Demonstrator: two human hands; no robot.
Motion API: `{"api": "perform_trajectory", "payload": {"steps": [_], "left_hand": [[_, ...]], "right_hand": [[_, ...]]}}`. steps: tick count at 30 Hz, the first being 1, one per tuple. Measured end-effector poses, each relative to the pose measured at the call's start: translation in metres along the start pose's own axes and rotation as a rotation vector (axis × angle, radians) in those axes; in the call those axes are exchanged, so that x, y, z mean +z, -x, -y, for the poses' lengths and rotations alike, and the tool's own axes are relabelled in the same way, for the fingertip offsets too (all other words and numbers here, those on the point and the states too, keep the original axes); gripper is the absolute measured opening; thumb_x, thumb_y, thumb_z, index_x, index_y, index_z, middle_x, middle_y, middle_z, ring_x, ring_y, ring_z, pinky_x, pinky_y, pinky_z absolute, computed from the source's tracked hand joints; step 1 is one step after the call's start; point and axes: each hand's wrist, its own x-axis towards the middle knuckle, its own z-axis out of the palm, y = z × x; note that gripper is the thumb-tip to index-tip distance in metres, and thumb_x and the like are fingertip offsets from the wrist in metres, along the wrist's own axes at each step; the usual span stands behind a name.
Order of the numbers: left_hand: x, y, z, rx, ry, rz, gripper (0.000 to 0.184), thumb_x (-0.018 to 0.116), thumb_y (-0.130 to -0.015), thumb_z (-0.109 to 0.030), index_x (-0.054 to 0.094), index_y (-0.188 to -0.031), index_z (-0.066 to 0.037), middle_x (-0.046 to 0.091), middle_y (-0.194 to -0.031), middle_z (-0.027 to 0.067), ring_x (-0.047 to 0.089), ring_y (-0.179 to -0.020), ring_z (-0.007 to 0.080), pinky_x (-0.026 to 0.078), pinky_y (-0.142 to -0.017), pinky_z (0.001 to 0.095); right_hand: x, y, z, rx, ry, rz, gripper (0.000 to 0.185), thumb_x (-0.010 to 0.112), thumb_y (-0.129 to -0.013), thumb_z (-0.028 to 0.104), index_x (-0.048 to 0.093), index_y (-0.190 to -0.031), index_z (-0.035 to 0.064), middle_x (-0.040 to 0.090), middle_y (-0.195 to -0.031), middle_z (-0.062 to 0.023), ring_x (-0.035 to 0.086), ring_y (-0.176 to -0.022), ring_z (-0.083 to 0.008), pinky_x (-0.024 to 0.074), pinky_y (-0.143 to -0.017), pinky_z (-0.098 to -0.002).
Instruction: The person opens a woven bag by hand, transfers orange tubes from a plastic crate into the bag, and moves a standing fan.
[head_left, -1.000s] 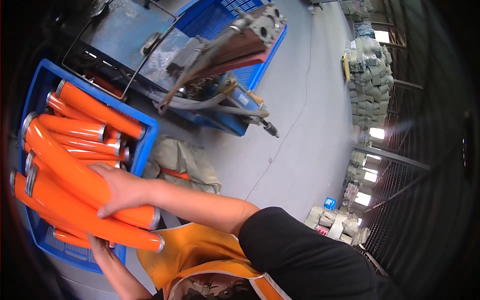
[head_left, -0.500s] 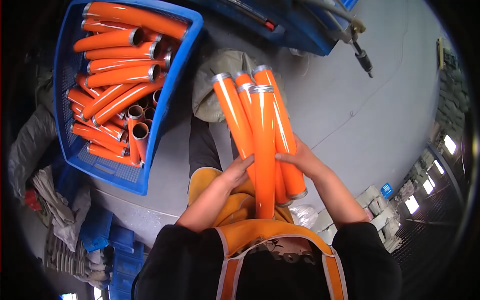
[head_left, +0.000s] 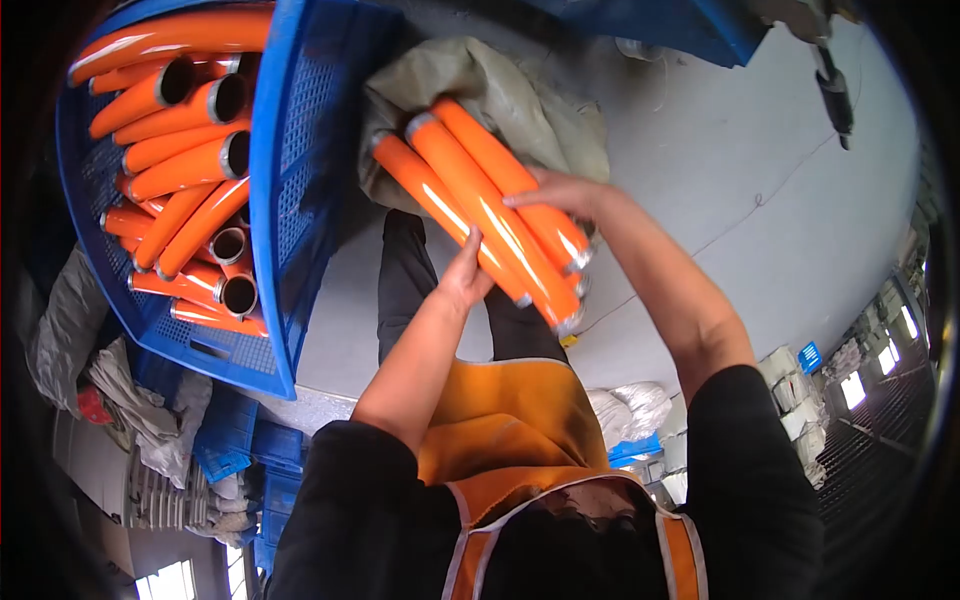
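A bundle of several glossy orange pipes [head_left: 487,212] with silvery end rings is gripped between my two hands. It slants, far ends up and to the left, over a crumpled grey-green sack [head_left: 555,125]. My left hand [head_left: 466,277] is wrapped round the bundle's left side, its thumb lying along a pipe and its other fingers hidden beneath. On the opposite side, my right hand [head_left: 562,192] is closed over the outer pipe with its fingers across the top. Whether the far pipe ends are inside the sack's mouth or just above it, I cannot tell.
At left stands a blue plastic crate [head_left: 262,200] holding many more orange pipes [head_left: 185,165]. A blue machine part [head_left: 690,25] and a hanging dark tool [head_left: 833,95] are at upper right. A thin cord [head_left: 700,245] crosses the grey floor. Blue bins [head_left: 275,480] stand at lower left.
The pipe bundle has gone from upright near my body to slanting forward over the sack, carried by both hands. My right hand has shifted up along it. The crate appears closer.
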Motion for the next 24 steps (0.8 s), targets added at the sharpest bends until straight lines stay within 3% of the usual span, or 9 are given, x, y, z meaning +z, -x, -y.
{"api": "perform_trajectory", "payload": {"steps": [2, 6, 8, 10, 12, 18, 22, 23, 24], "left_hand": [[-0.004, -0.045, -0.012, 0.123, 0.034, 0.004, 0.061, 0.049, -0.093, -0.048, 0.039, -0.138, -0.009, 0.045, -0.140, 0.0085, 0.042, -0.128, 0.0265, 0.033, -0.110, 0.0438], [0.019, -0.099, -0.033, 0.184, 0.213, -0.067, 0.062, 0.059, -0.090, -0.044, 0.040, -0.138, -0.010, 0.046, -0.138, 0.0089, 0.045, -0.126, 0.0259, 0.036, -0.107, 0.0473], [0.014, -0.122, -0.038, 0.173, 0.212, -0.095, 0.066, 0.061, -0.088, -0.045, 0.036, -0.140, -0.012, 0.046, -0.139, 0.0087, 0.045, -0.126, 0.0267, 0.036, -0.106, 0.0471], [0.010, -0.129, -0.033, 0.153, 0.215, -0.112, 0.070, 0.062, -0.087, -0.047, 0.033, -0.142, -0.014, 0.045, -0.139, 0.0084, 0.045, -0.125, 0.0274, 0.037, -0.105, 0.0469], [0.007, -0.124, -0.031, 0.272, 0.017, -0.201, 0.075, 0.063, -0.088, -0.041, 0.021, -0.146, -0.019, 0.043, -0.140, 0.0083, 0.046, -0.125, 0.0290, 0.038, -0.103, 0.0467], [0.009, -0.116, -0.046, 0.393, -0.212, -0.293, 0.074, 0.061, -0.091, -0.022, 0.013, -0.147, -0.026, 0.038, -0.143, 0.0052, 0.043, -0.126, 0.0273, 0.039, -0.099, 0.0512], [0.027, -0.108, -0.045, 0.381, -0.080, -0.228, 0.081, 0.063, -0.090, -0.022, 0.008, -0.148, -0.022, 0.037, -0.143, 0.0036, 0.042, -0.126, 0.0271, 0.039, -0.098, 0.0499], [0.020, -0.121, -0.049, 0.310, -0.060, -0.292, 0.075, 0.060, -0.091, -0.037, 0.015, -0.148, -0.019, 0.037, -0.144, 0.0035, 0.042, -0.127, 0.0275, 0.036, -0.101, 0.0514], [0.011, -0.131, -0.055, 0.303, -0.063, -0.292, 0.075, 0.060, -0.091, -0.037, 0.015, -0.148, -0.019, 0.037, -0.144, 0.0035, 0.042, -0.127, 0.0275, 0.036, -0.101, 0.0514]], "right_hand": [[-0.031, -0.030, 0.023, -0.041, 0.150, 0.058, 0.079, 0.073, -0.080, 0.035, 0.034, -0.142, 0.0056, 0.047, -0.135, -0.0129, 0.043, -0.126, -0.0206, 0.0336, -0.107, -0.0337], [-0.086, -0.076, 0.025, -0.113, 0.435, 0.052, 0.077, 0.069, -0.082, 0.035, 0.031, -0.144, 0.0093, 0.047, -0.137, -0.0119, 0.042, -0.127, -0.0212, 0.0316, -0.108, -0.0332], [-0.096, -0.085, 0.009, -0.143, 0.658, -0.128, 0.074, 0.065, -0.084, 0.033, 0.030, -0.146, 0.0130, 0.046, -0.139, -0.0122, 0.041, -0.129, -0.0236, 0.0313, -0.109, -0.0333], [-0.091, -0.078, -0.008, -0.143, 0.651, -0.180, 0.069, 0.061, -0.086, 0.030, 0.030, -0.146, 0.0130, 0.043, -0.142, -0.0147, 0.040, -0.131, -0.0271, 0.0311, -0.109, -0.0342], [-0.085, -0.083, -0.036, -0.179, 0.609, -0.448, 0.064, 0.060, -0.087, 0.025, 0.032, -0.144, 0.0164, 0.044, -0.140, -0.0161, 0.043, -0.128, -0.0323, 0.0333, -0.108, -0.0383], [-0.081, -0.076, -0.077, -0.452, 0.678, -0.485, 0.061, 0.056, -0.090, 0.022, 0.031, -0.145, 0.0156, 0.040, -0.143, -0.0168, 0.039, -0.131, -0.0334, 0.0312, -0.110, -0.0391], [-0.063, -0.086, -0.028, -0.286, 0.474, -0.673, 0.073, 0.055, -0.088, 0.047, 0.029, -0.146, 0.0116, 0.033, -0.147, -0.0173, 0.033, -0.135, -0.0336, 0.0267, -0.112, -0.0403], [-0.059, -0.083, -0.013, -0.325, 0.609, -0.606, 0.086, 0.053, -0.083, 0.062, 0.026, -0.147, 0.0121, 0.029, -0.149, -0.0182, 0.029, -0.137, -0.0345, 0.0255, -0.112, -0.0420], [-0.059, -0.081, -0.012, -0.319, 0.605, -0.610, 0.086, 0.053, -0.083, 0.062, 0.026, -0.147, 0.0121, 0.029, -0.149, -0.0182, 0.029, -0.137, -0.0345, 0.0255, -0.112, -0.0420]]}}
